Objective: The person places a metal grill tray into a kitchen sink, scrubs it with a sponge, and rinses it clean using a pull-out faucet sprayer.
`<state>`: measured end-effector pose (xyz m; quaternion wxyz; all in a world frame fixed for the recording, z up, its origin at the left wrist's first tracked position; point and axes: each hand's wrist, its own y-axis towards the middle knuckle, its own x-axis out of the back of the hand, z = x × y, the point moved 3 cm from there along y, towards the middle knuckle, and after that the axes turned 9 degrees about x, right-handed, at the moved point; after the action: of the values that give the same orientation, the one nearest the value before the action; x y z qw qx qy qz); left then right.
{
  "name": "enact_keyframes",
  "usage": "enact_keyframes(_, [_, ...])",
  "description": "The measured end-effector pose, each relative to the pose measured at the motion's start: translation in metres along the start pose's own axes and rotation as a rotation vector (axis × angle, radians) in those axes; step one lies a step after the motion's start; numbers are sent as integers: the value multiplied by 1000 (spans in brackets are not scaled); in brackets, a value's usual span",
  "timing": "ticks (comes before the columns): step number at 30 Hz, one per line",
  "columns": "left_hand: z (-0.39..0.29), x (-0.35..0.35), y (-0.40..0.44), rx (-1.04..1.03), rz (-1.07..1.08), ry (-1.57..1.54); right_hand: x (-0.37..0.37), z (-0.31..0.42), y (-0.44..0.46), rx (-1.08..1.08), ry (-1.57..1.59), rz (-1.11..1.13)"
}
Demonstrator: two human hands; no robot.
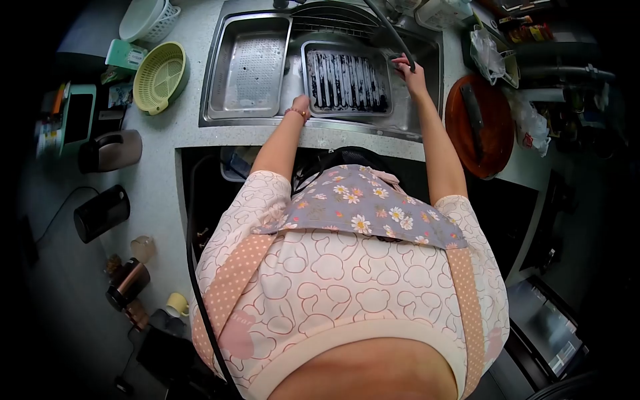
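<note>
A rectangular metal baking tray (pixel 391 100) with a ridged bottom and dark, patchy residue is in the right part of the sink. My left hand (pixel 302 105) is at its near left corner, fingers closed on the rim and partly hidden. Over the tray's right side, my right hand (pixel 412 75) is closed around the end of a dark faucet hose (pixel 395 37) that comes down from the back of the sink. The hose's outlet is mostly hidden by my fingers, and I cannot make out whether water is running.
A perforated metal drain pan (pixel 250 70) sits in the sink's left part. Left on the counter are a green basket (pixel 141 93), a kettle (pixel 120 151) and a dark jug (pixel 102 213). To the right, a cleaver (pixel 472 110) lies on a round wooden chopping board (pixel 497 143).
</note>
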<state>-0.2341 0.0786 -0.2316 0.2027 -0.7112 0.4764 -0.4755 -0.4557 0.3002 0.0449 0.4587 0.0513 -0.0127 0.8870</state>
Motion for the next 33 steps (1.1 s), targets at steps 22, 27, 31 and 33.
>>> enact_keyframes(22, [34,-16,53,124,181,-405,-90,8,-46,-471,525,537])
enact_keyframes(27, [38,-18,59,56,141,-326,-95,-2,-54,-580,433,570])
enact_keyframes(31, [23,-1,41,685,345,-585,-100,-7,-53,-224,459,194])
enact_keyframes(33, [12,4,21,664,327,-653,-97,-9,-49,-165,460,124])
